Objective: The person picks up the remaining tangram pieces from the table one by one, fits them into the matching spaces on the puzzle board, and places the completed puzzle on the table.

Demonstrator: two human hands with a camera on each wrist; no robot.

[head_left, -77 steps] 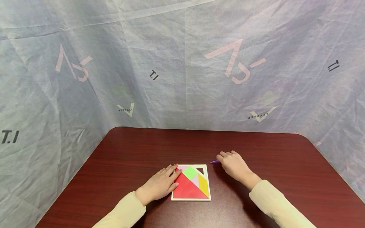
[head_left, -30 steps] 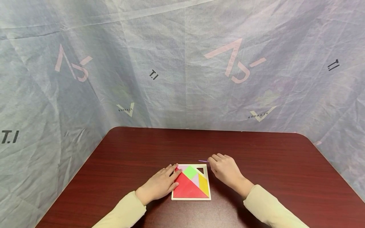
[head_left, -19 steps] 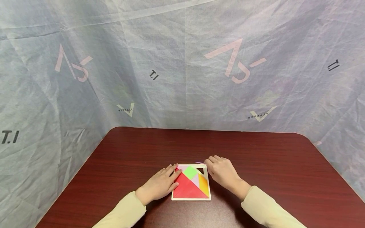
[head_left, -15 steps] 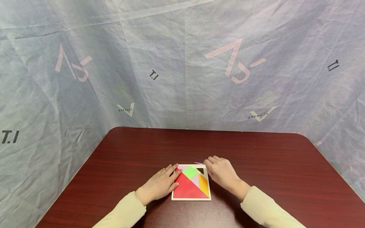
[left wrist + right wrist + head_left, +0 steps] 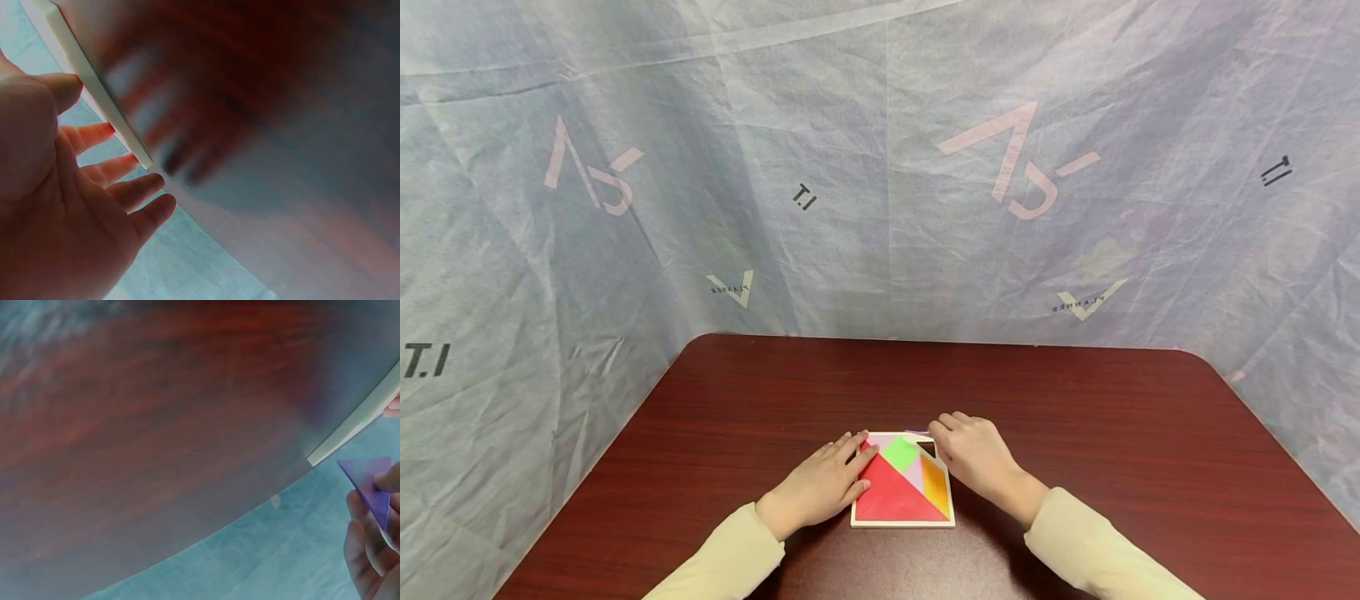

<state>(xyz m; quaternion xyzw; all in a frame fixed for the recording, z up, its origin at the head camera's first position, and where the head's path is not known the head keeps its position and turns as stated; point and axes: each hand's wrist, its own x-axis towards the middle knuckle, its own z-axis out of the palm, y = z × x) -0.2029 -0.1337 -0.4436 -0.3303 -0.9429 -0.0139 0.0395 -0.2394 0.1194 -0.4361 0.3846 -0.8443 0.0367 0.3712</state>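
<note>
A square tangram tray (image 5: 902, 524) with a pale rim lies on the table, holding a large red area (image 5: 895, 492), a green square (image 5: 900, 454), pinkish pieces and a yellow parallelogram (image 5: 935, 486). A dark triangular gap shows at its far right corner. My left hand (image 5: 820, 483) rests across the tray's left edge, fingers spread and touching the rim and pieces; the left wrist view shows the fingertips at the rim. In my right hand (image 5: 977, 454) a purple triangle (image 5: 369, 481) is pinched between thumb and fingers, held over the tray's far right corner.
The dark red wooden table (image 5: 760, 392) spreads around the tray on all sides. A grey printed cloth (image 5: 880, 208) hangs behind the table and at both sides.
My right hand has moved left and slightly nearer, bringing the purple triangle from beside the tray to its far right corner. The left hand and the tray have stayed put.
</note>
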